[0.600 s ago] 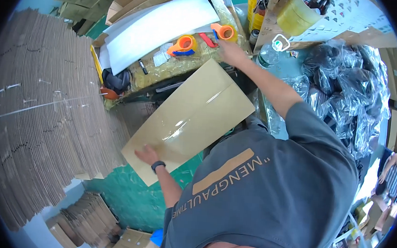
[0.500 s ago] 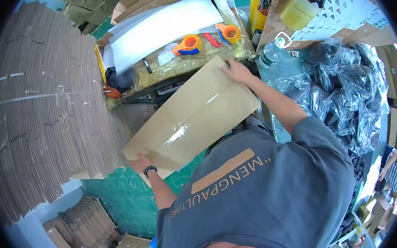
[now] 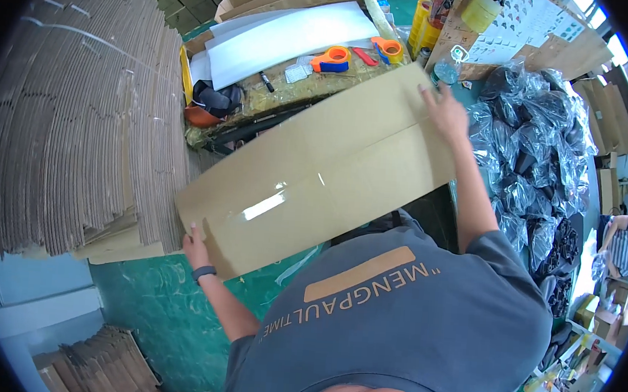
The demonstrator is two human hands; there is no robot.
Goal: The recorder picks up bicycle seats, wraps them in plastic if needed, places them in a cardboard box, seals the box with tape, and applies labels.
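Note:
A long brown cardboard box (image 3: 308, 174) is held up in front of my body, its broad face toward me. A centre seam runs lengthwise along that face, with shiny clear tape on it. My left hand (image 3: 195, 249), with a dark band at the wrist, grips the lower left end of the box. At the far right end, my right hand (image 3: 447, 116) holds the other edge, slightly smeared by motion. The undersides of both grips are hidden by the cardboard.
Stacked flattened cartons (image 3: 100, 123) rise on the left. Behind the box, a taped workbench (image 3: 299, 89) carries white foam sheets (image 3: 296, 38), orange tape dispensers (image 3: 332, 60), a black marker (image 3: 266, 82) and a dark cap-like item (image 3: 215, 100). Black goods in clear plastic bags (image 3: 536, 139) lie on the right.
The box has turned to lie more crosswise, and more of its broad face shows. My right hand has moved to the right with its end, my left hand slightly left. The view has shifted.

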